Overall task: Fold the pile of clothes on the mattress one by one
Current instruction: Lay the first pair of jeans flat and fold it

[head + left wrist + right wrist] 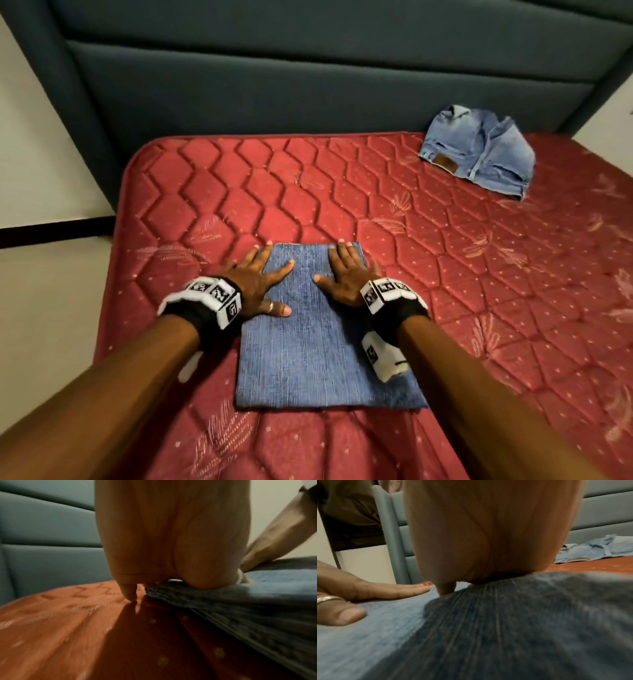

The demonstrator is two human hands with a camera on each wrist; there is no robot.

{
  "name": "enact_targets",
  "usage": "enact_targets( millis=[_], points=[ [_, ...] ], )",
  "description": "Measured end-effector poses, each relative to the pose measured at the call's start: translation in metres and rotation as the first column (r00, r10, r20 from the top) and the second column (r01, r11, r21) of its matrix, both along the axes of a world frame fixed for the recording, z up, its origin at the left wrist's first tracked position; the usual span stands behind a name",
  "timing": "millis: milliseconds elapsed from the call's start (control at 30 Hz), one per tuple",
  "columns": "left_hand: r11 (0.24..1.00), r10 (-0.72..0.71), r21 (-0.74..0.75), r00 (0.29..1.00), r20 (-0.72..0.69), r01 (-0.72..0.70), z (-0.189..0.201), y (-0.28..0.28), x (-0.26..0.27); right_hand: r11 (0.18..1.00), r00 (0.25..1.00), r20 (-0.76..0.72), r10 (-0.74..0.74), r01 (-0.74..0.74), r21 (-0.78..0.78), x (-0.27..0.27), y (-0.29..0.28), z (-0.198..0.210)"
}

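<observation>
Both hands are laid flat, fingers straight and spread, on the far half of a folded blue denim garment (pixel 308 329); nothing is clasped. The left hand (pixel 258 281) is placed over the garment's left edge, with the outer fingers reaching onto the red quilted mattress (pixel 239 192) and the thumb and forefinger on the cloth. A ring (pixel 270 306) is seen on the left thumb. The right hand (pixel 346 274) is set near the garment's far right corner, fingertips at the far edge.

The folded garment is seen as a neat rectangle on the near middle of the mattress, its near edge toward the person.

Left wrist view: the heel of the left palm (pixel 171 534) is shown pressed on the garment's edge (pixel 223 601), where several stacked layers of the fold are visible, a detail not given by the head view. One fingertip (pixel 130 593) is seen touching the mattress just beside that edge. The picture is blurred.

Right wrist view: the right palm (pixel 488 527) is shown bearing on the denim, with the left hand's fingers (pixel 388 591) lying flat on it alongside.

A second, lighter denim piece (pixel 479 154) is noted crumpled at the far right of the mattress, near the grey-blue padded headboard (pixel 308 85), well apart from the hands. Wrist bands with black-and-white markers (pixel 215 298) are worn on both wrists.
</observation>
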State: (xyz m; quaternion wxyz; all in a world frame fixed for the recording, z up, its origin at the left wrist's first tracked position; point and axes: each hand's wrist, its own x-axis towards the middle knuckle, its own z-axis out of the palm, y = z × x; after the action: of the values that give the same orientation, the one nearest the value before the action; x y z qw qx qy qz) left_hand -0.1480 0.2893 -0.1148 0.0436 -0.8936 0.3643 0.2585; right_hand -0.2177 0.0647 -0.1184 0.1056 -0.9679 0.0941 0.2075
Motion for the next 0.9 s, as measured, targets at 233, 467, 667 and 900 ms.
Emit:
enact_targets(
  millis=[233,467,667,900],
  points=[
    [0.673,0.421,-0.497,0.837,-0.351,-0.547,-0.015,0.030,-0.071,0.955,0.974,0.071,-0.215,0.195,0.223,-0.069,0.001,0.000],
    [0.276,0.257,-0.417,0.484,-0.836,-0.866,-0.008,0.035,-0.083,0.525,0.755,-0.020,-0.655,0.474,0.707,-0.108,-0.006,0.001],
    [0.350,0.276,-0.398,0.499,-0.822,-0.848,-0.012,0.022,-0.079,0.237,0.652,-0.205,-0.730,0.523,0.819,-0.103,-0.008,-0.005],
    [0.292,0.129,-0.383,0.433,-0.892,-0.876,-0.024,0.030,-0.076,-0.110,0.486,-0.355,-0.798,0.463,0.880,-0.097,-0.018,-0.025]
  ],
)
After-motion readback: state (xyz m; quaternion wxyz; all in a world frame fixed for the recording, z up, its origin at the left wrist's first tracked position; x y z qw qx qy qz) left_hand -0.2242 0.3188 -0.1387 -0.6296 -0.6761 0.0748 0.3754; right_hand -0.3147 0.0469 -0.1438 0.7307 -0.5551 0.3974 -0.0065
